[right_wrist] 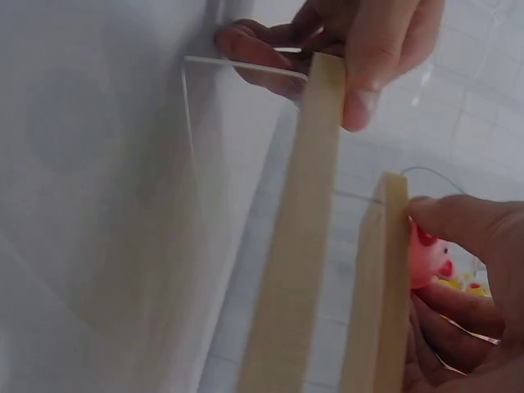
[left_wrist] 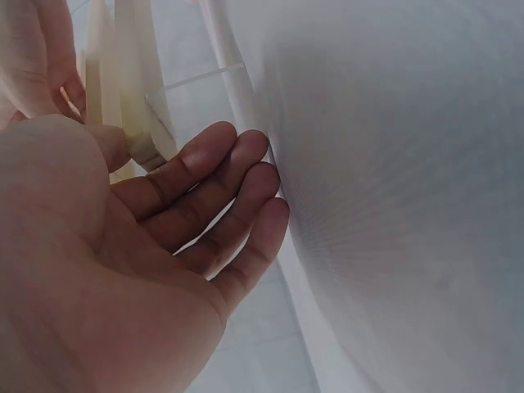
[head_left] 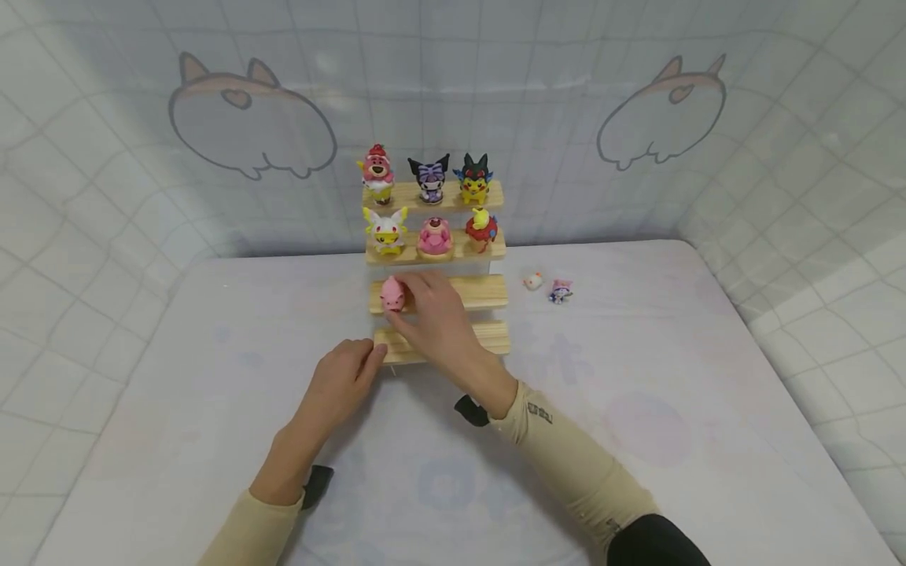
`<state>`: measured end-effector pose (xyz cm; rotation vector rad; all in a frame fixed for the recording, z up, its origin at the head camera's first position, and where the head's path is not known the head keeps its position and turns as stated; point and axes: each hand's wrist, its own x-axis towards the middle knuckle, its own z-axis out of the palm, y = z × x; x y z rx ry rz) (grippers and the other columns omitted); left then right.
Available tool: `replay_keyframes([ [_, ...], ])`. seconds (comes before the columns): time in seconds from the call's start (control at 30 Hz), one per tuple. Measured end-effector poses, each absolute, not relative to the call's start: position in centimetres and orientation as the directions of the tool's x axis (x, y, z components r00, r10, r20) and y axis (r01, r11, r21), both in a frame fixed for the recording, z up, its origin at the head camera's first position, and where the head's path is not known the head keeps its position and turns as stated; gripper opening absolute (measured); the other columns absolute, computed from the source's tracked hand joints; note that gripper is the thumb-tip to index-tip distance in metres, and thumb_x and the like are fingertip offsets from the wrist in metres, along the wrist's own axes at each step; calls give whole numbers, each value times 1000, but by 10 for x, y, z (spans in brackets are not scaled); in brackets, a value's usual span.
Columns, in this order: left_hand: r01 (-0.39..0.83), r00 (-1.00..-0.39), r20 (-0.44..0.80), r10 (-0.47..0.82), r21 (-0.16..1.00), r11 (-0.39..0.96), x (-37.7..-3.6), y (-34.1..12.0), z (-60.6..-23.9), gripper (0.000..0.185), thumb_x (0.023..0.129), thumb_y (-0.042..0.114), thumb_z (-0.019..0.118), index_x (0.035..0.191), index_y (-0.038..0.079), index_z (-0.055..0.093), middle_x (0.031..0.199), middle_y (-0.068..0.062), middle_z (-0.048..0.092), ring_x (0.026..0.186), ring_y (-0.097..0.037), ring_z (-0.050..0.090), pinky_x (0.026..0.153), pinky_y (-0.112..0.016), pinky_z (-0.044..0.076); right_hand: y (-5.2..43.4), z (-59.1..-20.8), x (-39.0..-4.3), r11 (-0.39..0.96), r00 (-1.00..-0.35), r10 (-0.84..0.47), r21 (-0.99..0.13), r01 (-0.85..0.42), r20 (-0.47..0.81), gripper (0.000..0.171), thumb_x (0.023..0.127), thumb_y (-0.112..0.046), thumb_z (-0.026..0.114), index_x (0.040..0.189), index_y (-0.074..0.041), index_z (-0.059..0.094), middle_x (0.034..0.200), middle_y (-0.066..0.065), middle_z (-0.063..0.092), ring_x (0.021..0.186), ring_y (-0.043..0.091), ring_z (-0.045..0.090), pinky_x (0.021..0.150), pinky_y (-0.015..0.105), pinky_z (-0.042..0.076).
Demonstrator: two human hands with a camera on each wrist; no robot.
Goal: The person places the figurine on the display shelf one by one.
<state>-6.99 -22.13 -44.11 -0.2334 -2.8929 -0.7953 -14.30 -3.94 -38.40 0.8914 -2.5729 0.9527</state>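
In the head view my right hand (head_left: 444, 324) holds a pink pig figurine (head_left: 392, 295) between thumb and fingers. The pig stands at the left end of the third board (head_left: 483, 291) of a stepped wooden display stand. The right wrist view shows the pig (right_wrist: 427, 260) close against the board, partly hidden by my thumb (right_wrist: 458, 219). My left hand (head_left: 343, 377) grips the left end of the lowest board (head_left: 491, 336), thumb on top and fingers underneath. Those fingers (left_wrist: 233, 196) are bent below the board in the left wrist view.
Three figurines stand on the top board (head_left: 405, 193), among them a black-and-purple one (head_left: 430, 179). Three more occupy the second board (head_left: 460, 245). Right of the stand lie a small white figurine (head_left: 533, 281) and a pink-and-purple one (head_left: 561, 292). A clear panel (right_wrist: 188, 106) supports the boards.
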Motion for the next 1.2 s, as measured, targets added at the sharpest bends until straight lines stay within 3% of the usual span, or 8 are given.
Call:
replay_keyframes([
  [0.23,183,-979,165,115,494,850,-71,-220,-440,38,111,24,54,76,10,52,68,-4,47,70,-22,45,66,-37,38,-39,-392,-147,570,-753,-437,-496,-655,492,48,92,-24,85,132,-3,67,126,10,71,119,25,62,104,36,51],
  [0.57,184,-979,167,115,487,854,-72,-220,-440,38,111,24,55,76,10,52,68,-4,47,70,-22,45,66,-37,38,-30,-390,-148,519,-765,-443,-562,-644,467,54,89,-25,88,134,-5,66,125,7,71,119,23,62,105,36,50],
  [1.0,172,-982,151,112,486,857,-72,-221,-441,37,111,25,54,77,11,53,69,-4,48,71,-23,45,66,-37,38,9,-395,-143,512,-751,-419,-551,-659,510,46,87,-18,89,127,-2,69,114,9,73,106,23,66,96,36,54],
  [1.2,162,-984,142,106,489,857,-72,-221,-442,37,112,26,54,77,10,53,69,-4,47,71,-22,44,66,-36,36,37,-399,-144,461,-690,-361,-524,-717,627,36,89,-12,86,120,-2,72,109,10,74,97,24,69,86,37,57],
])
